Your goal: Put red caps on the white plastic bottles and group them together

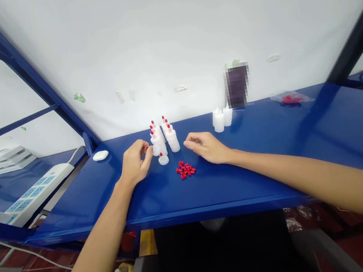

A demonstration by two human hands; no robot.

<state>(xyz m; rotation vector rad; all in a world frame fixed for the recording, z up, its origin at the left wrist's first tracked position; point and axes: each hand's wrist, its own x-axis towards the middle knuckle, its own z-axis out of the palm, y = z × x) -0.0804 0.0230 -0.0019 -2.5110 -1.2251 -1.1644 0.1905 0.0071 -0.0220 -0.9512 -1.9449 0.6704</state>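
My left hand (136, 162) is closed beside the left row of white squeeze bottles, with a bit of a small red cap (147, 146) showing between its fingers. To the right, my right hand (208, 146) rests low over the table with thumb and fingers pinched together; anything in them is hidden. White squeeze bottles (172, 141) with red-tipped nozzles stand in two rows between the hands. Before them a white nozzle lid (163, 159) with a red tip sits on the table. A loose pile of small red caps (185, 170) lies nearer to me.
Several white bottles without nozzles (219, 122) stand right of the rows, near a pixelated dark patch (237, 85). A clear bag with red pieces (291, 98) lies back right on the blue table (206, 197). A white rounded object (100, 156) and a power strip (40, 191) are left.
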